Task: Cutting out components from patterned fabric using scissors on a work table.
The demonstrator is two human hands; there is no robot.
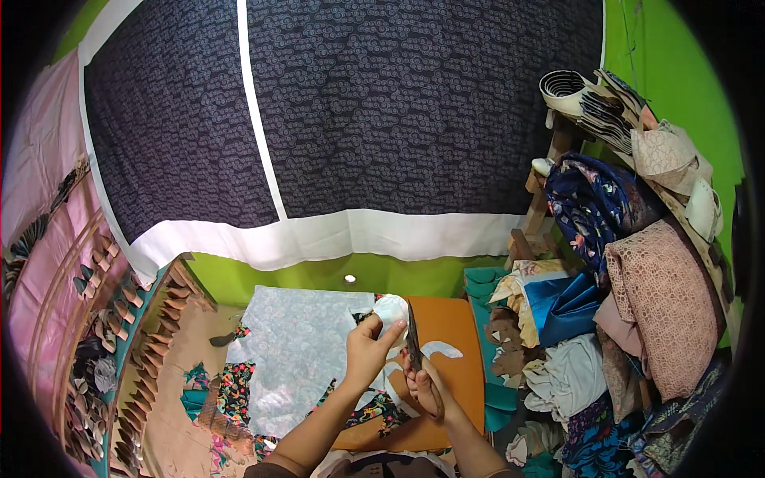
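Observation:
My left hand [370, 344] pinches a small rounded white piece of fabric [391, 306] between thumb and fingers, held up over the orange work surface. Close on its right, my right hand [426, 388] grips dark scissors [413, 327], blades pointing away from me alongside the white piece. Whether the blades touch it, I cannot tell. Beneath and left of my hands lies a large pale sheet of fabric [303, 350] with a faint floral pattern. A curved white offcut [441, 349] rests on the orange surface [458, 390], and dark floral scraps [374, 414] lie near my left forearm.
Rows of shoes [147, 374] line a rack at the left. Fabric scraps [237, 390] are strewn across the floor beside the orange surface. Heaped cloth [566, 378] and a lace-patterned bundle [665, 307] crowd the right side. A dark patterned cloth [414, 103] hangs on the wall ahead.

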